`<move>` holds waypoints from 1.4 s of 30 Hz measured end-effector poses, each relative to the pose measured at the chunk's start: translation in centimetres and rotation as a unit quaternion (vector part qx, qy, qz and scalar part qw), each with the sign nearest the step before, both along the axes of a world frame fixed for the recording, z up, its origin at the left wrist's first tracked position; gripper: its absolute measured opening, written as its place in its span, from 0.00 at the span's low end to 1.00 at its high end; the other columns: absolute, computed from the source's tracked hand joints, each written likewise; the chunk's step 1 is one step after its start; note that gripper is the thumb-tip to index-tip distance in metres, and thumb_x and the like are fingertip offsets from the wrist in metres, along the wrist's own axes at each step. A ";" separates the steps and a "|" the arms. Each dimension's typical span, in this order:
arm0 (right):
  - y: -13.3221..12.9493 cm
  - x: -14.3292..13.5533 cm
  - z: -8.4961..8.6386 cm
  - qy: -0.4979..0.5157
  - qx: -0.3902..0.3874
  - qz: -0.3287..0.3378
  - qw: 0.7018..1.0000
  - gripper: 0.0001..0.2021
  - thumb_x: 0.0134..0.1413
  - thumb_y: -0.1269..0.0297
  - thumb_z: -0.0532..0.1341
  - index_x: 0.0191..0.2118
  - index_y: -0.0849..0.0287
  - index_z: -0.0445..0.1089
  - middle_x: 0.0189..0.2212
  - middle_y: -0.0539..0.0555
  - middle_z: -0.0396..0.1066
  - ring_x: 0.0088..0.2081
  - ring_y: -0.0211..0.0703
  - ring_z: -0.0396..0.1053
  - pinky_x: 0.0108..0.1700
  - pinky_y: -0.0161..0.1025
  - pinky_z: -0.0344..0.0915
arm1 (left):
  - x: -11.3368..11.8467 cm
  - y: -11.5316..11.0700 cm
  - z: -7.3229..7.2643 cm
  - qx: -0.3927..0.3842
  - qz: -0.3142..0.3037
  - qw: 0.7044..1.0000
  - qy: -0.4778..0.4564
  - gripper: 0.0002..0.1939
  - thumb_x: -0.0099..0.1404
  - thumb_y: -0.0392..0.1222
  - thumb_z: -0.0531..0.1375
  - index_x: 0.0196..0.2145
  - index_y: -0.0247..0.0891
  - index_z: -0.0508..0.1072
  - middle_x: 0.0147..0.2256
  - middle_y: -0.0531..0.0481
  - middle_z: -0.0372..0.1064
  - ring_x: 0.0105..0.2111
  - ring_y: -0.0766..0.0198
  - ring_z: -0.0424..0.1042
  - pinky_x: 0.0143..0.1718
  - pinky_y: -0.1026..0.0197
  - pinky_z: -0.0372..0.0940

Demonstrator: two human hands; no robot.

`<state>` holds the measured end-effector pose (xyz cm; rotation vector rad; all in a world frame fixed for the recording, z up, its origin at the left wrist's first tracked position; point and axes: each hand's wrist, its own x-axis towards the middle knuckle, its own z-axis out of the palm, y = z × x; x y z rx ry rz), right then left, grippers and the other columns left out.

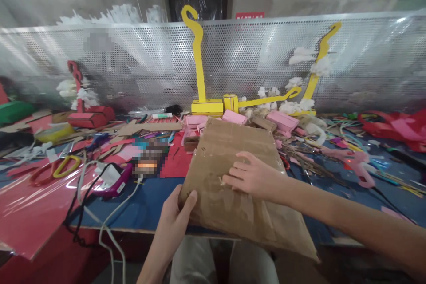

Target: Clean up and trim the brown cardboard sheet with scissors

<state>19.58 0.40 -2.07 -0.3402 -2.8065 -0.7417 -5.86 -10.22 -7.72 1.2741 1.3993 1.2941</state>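
One cardboard sheet (233, 186) is gripped at its near-left edge by left hand (175, 215) fingers; right hand (253, 177) lies flat on top, fingers spread. Beyond it, two yellow models (206, 106) are seen.

Brown cardboard sheet (233, 186) — creased, taped — overhanging table edge.

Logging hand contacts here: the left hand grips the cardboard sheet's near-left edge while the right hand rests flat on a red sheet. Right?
Not quite. In the head view the right hand rests flat on the same cardboard sheet, not a red one. The left hand does grip its near-left edge.
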 end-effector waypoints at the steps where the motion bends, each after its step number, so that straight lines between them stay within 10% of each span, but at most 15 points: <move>1: 0.9 0.3 0.1 -0.004 -0.028 0.011 1.000 0.10 0.72 0.66 0.54 0.50 0.58 0.71 0.34 0.52 0.75 0.38 0.45 0.71 0.56 0.49 0.56 | 0.0 0.0 -0.1 0.002 -0.005 1.000 0.001 0.19 0.67 0.58 0.61 0.41 0.37 0.73 0.35 0.47 0.75 0.37 0.56 0.73 0.38 0.60 0.69; 9: 3.9 0.1 -0.1 -0.002 -0.255 0.039 0.966 0.13 0.71 0.65 0.49 0.39 0.58 0.69 0.36 0.55 0.72 0.41 0.46 0.64 0.52 0.46 0.55 | -0.2 -0.5 0.0 -0.010 -0.027 1.000 -0.001 0.20 0.67 0.58 0.61 0.43 0.37 0.75 0.38 0.45 0.77 0.39 0.55 0.74 0.39 0.60 0.69; 14: 5.1 1.6 -1.1 0.184 -0.478 -0.064 0.856 0.23 0.70 0.50 0.52 0.25 0.57 0.62 0.25 0.48 0.60 0.30 0.41 0.57 0.39 0.40 0.55 | -0.4 -0.6 0.1 -0.014 -0.035 0.999 -0.020 0.19 0.67 0.57 0.62 0.45 0.37 0.75 0.41 0.44 0.78 0.41 0.54 0.74 0.41 0.60 0.70; 23: 5.4 2.9 -3.3 0.418 -0.572 -0.169 0.686 0.30 0.59 0.36 0.58 0.20 0.57 0.59 0.18 0.45 0.52 0.21 0.34 0.49 0.24 0.36 0.46 | -0.2 -0.8 0.2 -0.034 -0.019 0.999 -0.033 0.23 0.65 0.58 0.63 0.48 0.37 0.76 0.45 0.42 0.78 0.44 0.51 0.75 0.42 0.58 0.71; 31: 5.8 1.0 -3.7 0.570 -0.577 -0.183 0.556 0.28 0.52 0.42 0.64 0.18 0.53 0.50 0.15 0.43 0.51 0.17 0.33 0.51 0.25 0.37 0.60 | 0.0 -1.0 0.6 -0.061 -0.021 0.996 -0.063 0.26 0.62 0.60 0.65 0.47 0.36 0.76 0.42 0.42 0.79 0.40 0.52 0.76 0.39 0.57 0.72; 36: 6.3 0.8 -3.4 0.603 -0.534 -0.226 0.547 0.23 0.55 0.42 0.62 0.21 0.54 0.60 0.15 0.45 0.58 0.19 0.39 0.60 0.25 0.39 0.62 | -0.1 -0.8 0.4 -0.052 -0.017 0.998 -0.037 0.23 0.63 0.60 0.64 0.45 0.38 0.75 0.42 0.44 0.78 0.41 0.53 0.75 0.40 0.58 0.71; 42: 6.3 2.4 -0.6 0.564 -0.443 -0.246 0.652 0.16 0.56 0.47 0.63 0.36 0.57 0.75 0.31 0.54 0.75 0.36 0.49 0.72 0.41 0.43 0.67 | -0.3 -0.5 0.1 -0.018 -0.004 1.000 0.003 0.21 0.65 0.59 0.62 0.41 0.38 0.74 0.36 0.46 0.77 0.38 0.55 0.74 0.39 0.60 0.69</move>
